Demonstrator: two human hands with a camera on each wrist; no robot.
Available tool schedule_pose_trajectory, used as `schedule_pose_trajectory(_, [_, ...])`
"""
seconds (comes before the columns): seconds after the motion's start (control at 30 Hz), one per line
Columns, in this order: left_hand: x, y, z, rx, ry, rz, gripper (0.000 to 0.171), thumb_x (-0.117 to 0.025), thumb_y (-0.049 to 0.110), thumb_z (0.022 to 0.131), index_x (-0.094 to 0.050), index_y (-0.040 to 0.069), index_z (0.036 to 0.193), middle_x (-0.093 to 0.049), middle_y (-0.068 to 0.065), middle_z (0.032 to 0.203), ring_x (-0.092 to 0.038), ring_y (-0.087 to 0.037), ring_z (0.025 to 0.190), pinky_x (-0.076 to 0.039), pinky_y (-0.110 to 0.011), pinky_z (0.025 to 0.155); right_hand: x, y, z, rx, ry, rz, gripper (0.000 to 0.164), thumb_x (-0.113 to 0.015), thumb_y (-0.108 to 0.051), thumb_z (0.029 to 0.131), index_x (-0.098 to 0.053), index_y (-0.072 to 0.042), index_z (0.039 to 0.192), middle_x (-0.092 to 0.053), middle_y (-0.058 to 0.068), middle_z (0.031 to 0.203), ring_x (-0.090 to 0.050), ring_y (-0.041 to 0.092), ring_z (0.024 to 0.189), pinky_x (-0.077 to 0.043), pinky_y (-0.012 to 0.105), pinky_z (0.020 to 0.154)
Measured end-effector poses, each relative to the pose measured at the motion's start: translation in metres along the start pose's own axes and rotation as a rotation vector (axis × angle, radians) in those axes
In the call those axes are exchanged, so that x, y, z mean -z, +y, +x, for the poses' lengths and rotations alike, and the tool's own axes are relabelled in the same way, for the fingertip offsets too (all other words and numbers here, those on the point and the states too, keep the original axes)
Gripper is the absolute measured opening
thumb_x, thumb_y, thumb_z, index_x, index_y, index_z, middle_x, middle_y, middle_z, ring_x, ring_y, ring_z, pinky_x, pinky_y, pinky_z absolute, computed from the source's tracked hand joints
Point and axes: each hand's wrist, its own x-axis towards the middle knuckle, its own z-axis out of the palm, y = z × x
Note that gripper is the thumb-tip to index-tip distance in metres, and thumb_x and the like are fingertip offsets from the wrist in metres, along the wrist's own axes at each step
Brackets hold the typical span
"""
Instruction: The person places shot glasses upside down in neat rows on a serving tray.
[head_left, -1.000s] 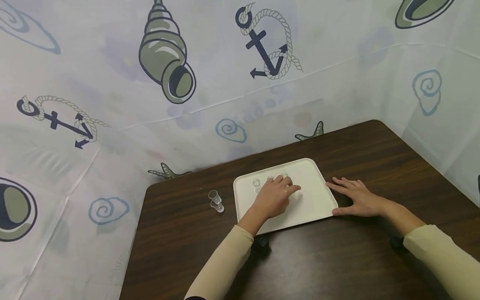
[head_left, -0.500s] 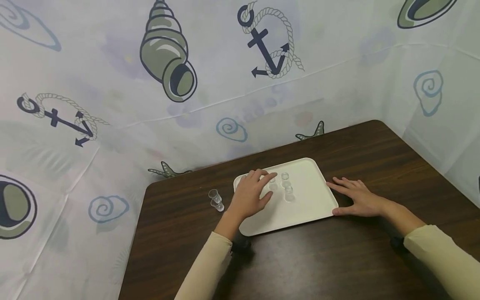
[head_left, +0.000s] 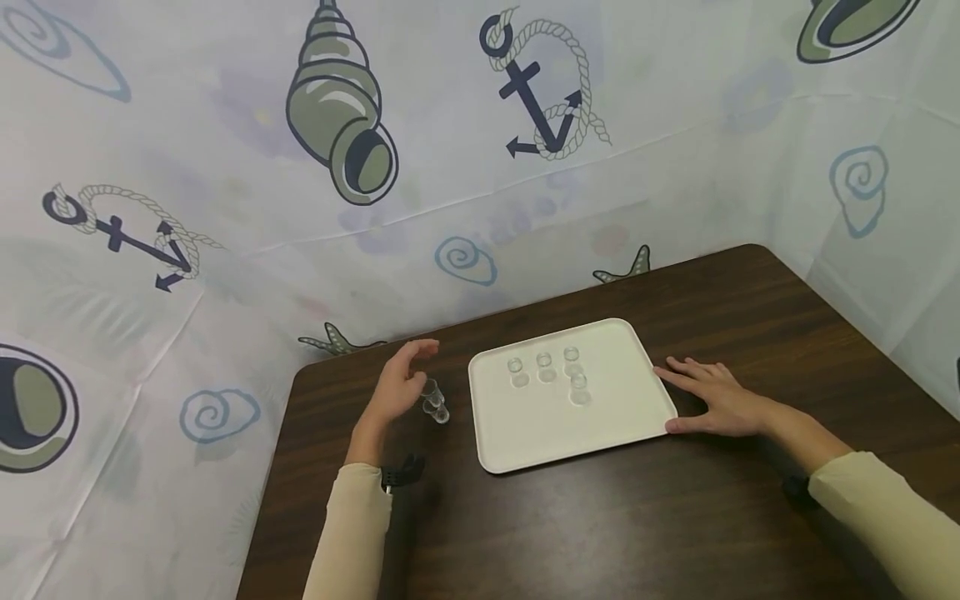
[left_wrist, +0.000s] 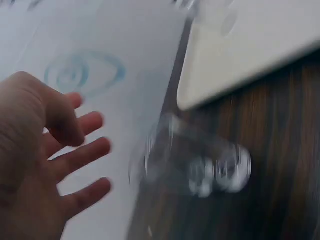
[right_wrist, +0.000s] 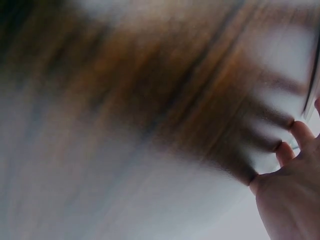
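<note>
While the left hand [head_left: 397, 383] hovers just beside two clear shot glasses [head_left: 438, 409] — its grip released, holding nothing — both stand at nine o'clock of the tray [head_left: 540, 433].

Four more glasses [head_left: 545, 361] occupy its ten-to-twelve-o'clock side; the right hand [head_left: 712, 402], fingers spread, touches its three-o'clock edge.

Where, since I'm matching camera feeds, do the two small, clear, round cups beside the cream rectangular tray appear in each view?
Head: the two small clear cups sit left of centre, between the left hand and the cream rectangular tray.
Left wrist: just below centre, blurred, right of that hand, below the tray's corner.
Right wrist: not in it.
Shared landmark: the dark brown wood-grain table.
</note>
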Motion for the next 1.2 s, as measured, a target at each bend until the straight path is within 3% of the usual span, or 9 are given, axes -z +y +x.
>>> schedule_pose_trajectory(0.1, [0.01, -0.005, -0.013, 0.094, -0.103, -0.091, 0.057, -0.04, -0.02, 0.08, -0.051, 0.003, 0.132, -0.056, -0.018, 0.127, -0.052, -0.038, 0.117, -0.042, -0.055, 0.088, 0.0, -0.001, 0.0, 0.002, -0.003, 0.003, 0.086, -0.069, -0.05, 0.082, -0.03, -0.014, 0.151, -0.02, 0.022, 0.155, -0.014, 0.048, 0.14, -0.003, 0.069, 0.105])
schedule_pose_trajectory(0.2, [0.008, -0.02, -0.021, 0.112, -0.153, -0.12, 0.056, -0.045, -0.021, 0.079, -0.05, 0.0, 0.132, -0.057, -0.022, 0.124, -0.054, -0.04, 0.114, -0.042, -0.055, 0.09, 0.001, -0.002, 0.001, -0.003, -0.004, 0.002, 0.087, -0.069, -0.05, 0.082, -0.03, -0.014, 0.151, -0.019, 0.021, 0.155, -0.013, 0.048, 0.14, -0.002, 0.068, 0.105])
schedule_pose_trajectory(0.33, [-0.002, -0.045, -0.024, 0.103, -0.129, -0.083, 0.049, -0.058, -0.015, 0.082, -0.054, 0.002, 0.129, -0.063, -0.013, 0.119, -0.058, -0.03, 0.11, -0.044, -0.051, 0.091, 0.002, -0.002, 0.003, -0.006, -0.007, -0.007, 0.088, -0.069, -0.052, 0.082, -0.029, -0.015, 0.151, -0.019, 0.02, 0.156, -0.013, 0.047, 0.141, -0.002, 0.068, 0.105])
schedule_pose_trajectory(0.57, [-0.004, -0.047, -0.026, 0.137, -0.105, -0.069, 0.04, -0.068, -0.005, 0.083, -0.061, 0.004, 0.121, -0.066, -0.007, 0.111, -0.06, -0.025, 0.102, -0.046, -0.049, 0.088, 0.001, -0.004, 0.005, -0.004, -0.009, -0.014, 0.087, -0.068, -0.052, 0.082, -0.029, -0.015, 0.151, -0.019, 0.02, 0.155, -0.014, 0.047, 0.14, -0.003, 0.068, 0.105])
schedule_pose_trajectory(0.77, [-0.004, -0.051, -0.028, 0.127, -0.04, -0.088, 0.038, -0.071, -0.001, 0.083, -0.062, 0.002, 0.119, -0.066, -0.008, 0.107, -0.06, -0.026, 0.1, -0.046, -0.048, 0.084, -0.001, -0.005, 0.006, -0.001, -0.006, -0.012, 0.088, -0.068, -0.051, 0.082, -0.029, -0.014, 0.151, -0.019, 0.021, 0.155, -0.014, 0.048, 0.14, -0.003, 0.069, 0.104])
schedule_pose_trajectory(1.07, [-0.004, -0.056, -0.038, 0.155, 0.137, -0.13, 0.036, -0.072, -0.001, 0.081, -0.064, 0.008, 0.115, -0.066, -0.011, 0.105, -0.059, -0.027, 0.1, -0.045, -0.05, 0.085, -0.002, -0.005, 0.004, 0.001, 0.004, -0.009, 0.088, -0.069, -0.052, 0.082, -0.03, -0.014, 0.151, -0.02, 0.021, 0.155, -0.015, 0.048, 0.14, -0.004, 0.069, 0.104])
schedule_pose_trajectory(1.2, [-0.001, -0.047, -0.041, 0.149, 0.208, -0.172, 0.036, -0.071, -0.005, 0.081, -0.062, 0.0, 0.115, -0.064, -0.019, 0.104, -0.059, -0.032, 0.097, -0.044, -0.054, 0.087, -0.001, -0.006, 0.001, 0.005, 0.001, 0.002, 0.087, -0.069, -0.05, 0.082, -0.029, -0.012, 0.151, -0.019, 0.022, 0.155, -0.014, 0.049, 0.14, -0.003, 0.069, 0.104])
